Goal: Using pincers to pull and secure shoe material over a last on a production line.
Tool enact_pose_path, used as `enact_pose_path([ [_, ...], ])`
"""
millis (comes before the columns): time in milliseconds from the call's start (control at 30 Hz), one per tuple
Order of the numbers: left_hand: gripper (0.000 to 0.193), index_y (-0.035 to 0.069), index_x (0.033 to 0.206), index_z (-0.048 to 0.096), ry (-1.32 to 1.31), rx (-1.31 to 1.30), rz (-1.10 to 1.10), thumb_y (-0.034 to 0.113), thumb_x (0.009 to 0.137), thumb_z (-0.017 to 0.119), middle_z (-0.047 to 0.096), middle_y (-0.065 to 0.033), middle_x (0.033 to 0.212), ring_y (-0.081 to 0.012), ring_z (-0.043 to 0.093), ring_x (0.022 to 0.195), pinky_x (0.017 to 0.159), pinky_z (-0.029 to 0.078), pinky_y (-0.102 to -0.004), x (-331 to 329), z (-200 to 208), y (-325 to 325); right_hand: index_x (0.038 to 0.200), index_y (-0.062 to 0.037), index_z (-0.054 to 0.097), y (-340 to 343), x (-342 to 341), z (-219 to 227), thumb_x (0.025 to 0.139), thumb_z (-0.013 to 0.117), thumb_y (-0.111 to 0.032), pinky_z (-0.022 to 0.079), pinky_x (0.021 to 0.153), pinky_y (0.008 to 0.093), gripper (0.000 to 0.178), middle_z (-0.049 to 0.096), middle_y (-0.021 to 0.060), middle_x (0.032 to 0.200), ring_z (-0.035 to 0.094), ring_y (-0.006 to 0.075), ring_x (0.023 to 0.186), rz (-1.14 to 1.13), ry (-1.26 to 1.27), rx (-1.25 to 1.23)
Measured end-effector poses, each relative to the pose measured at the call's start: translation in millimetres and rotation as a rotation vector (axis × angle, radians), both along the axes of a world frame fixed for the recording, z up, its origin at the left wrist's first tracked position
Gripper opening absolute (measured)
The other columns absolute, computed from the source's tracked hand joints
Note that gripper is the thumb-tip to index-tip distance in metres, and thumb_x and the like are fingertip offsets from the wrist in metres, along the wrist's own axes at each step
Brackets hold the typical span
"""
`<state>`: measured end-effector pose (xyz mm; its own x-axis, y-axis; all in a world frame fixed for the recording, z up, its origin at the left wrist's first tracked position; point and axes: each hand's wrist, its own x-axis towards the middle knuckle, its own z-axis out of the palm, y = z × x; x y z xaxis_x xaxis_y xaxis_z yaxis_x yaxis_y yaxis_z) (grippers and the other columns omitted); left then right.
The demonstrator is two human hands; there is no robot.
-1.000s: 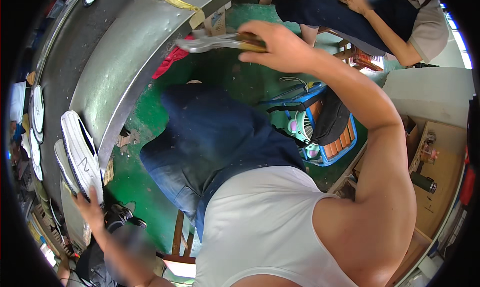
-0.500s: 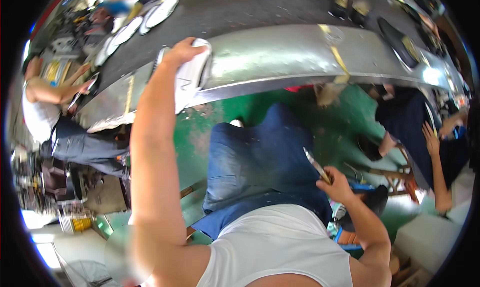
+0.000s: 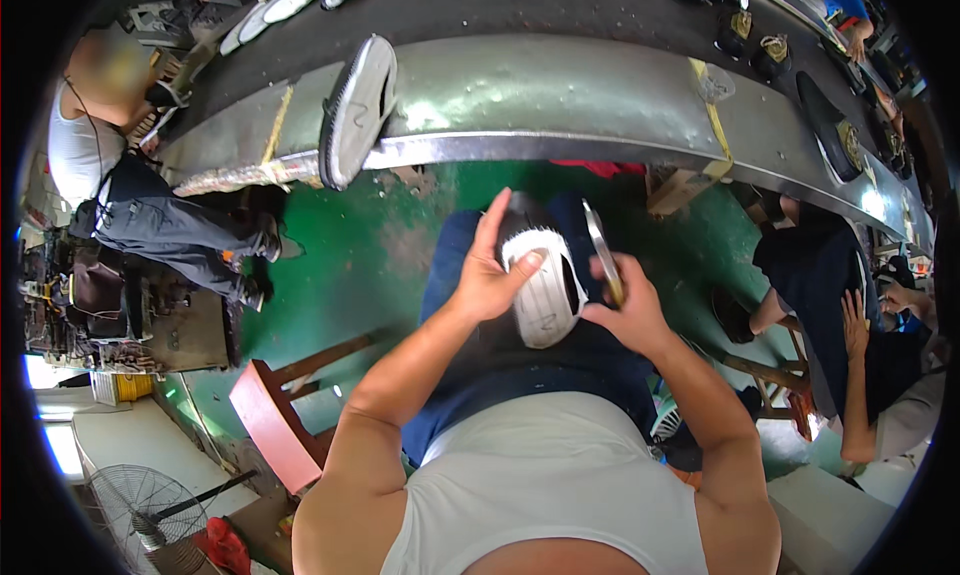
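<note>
A dark shoe [image 3: 538,315] is over my lap, its pale underside turned up, with a dark slit along its right side. My left hand [image 3: 490,280] grips it from the left, thumb pressed on the pale face and fingers partly hidden behind the dark end. In my right hand [image 3: 632,310] is a slim tool [image 3: 601,245], knife-like, with a silvery blade pointing away from me and a brownish handle. The right thumb reaches to the shoe's right edge. Another shoe [image 3: 362,110] leans at the metal bench edge, pale underside showing.
Ahead runs a metal ledge [image 3: 560,90] beside a dark belt [image 3: 540,10] carrying several shoes. A person [image 3: 90,145] works at the left; another person in dark clothes [image 3: 815,275] sits at the right. A pink-topped stool [image 3: 270,425] and a fan [image 3: 145,505] are at the lower left.
My left hand has brought a shoe from the metal ledge back to my lap. My right hand, still holding the tool, has moved up and left to meet it.
</note>
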<state>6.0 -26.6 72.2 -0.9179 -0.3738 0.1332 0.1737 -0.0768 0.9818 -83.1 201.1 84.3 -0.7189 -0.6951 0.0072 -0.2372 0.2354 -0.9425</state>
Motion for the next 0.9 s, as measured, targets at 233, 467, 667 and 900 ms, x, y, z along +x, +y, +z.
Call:
enact_pose_path([
  [233,0.079,0.014,0.158,0.017,-0.165,0.087,-0.522,0.006,0.094,0.063,0.039,-0.0083,0.148,-0.0175,0.038,0.135,0.113,0.032,-0.0344,11.0,5.1,-31.1,0.121,0.0003,0.052,-36.6,-31.8,18.1,0.083,0.072,-0.01,0.052,0.084,0.0361,0.044,0.067,0.0148,0.104,0.067,0.0251,0.093,0.242,0.071,0.093],
  [467,0.058,0.009,0.149,0.034,-0.064,-0.23,-0.266,0.02,0.098,0.061,0.038,-0.0135,0.147,-0.0225,0.043,0.131,0.108,0.038,-0.0369,-11.9,-28.7,-6.5,0.12,0.0017,0.052,-56.5,-37.3,21.5,0.079,0.065,0.001,0.053,0.087,0.0439,0.044,0.06,0.0196,0.123,0.061,0.0372,0.111,0.334,1.048,-0.072],
  [667,0.06,0.012,0.149,0.032,-0.167,-0.243,-0.271,0.027,0.099,0.062,0.05,-0.0136,0.134,-0.0232,0.048,0.125,0.107,0.039,-0.0369,-13.4,-29.2,-14.3,0.114,0.001,0.054,-65.9,-65.8,20.0,0.087,0.065,-0.005,0.053,0.087,0.0345,0.03,0.072,0.0122,0.106,0.069,0.0214,0.099,0.17,-0.104,-0.077],
  [900,0.054,0.015,0.15,0.028,-0.268,0.009,-0.213,0.032,0.104,0.052,0.055,-0.0091,0.127,-0.0164,0.05,0.117,0.104,0.04,-0.032,-5.2,-29.2,-27.3,0.122,0.002,0.055,9.6,-5.8,13.3,0.099,0.056,-0.024,0.054,0.069,0.0296,0.035,0.07,0.0074,0.091,0.066,0.013,0.073,0.202,-0.278,0.139],
])
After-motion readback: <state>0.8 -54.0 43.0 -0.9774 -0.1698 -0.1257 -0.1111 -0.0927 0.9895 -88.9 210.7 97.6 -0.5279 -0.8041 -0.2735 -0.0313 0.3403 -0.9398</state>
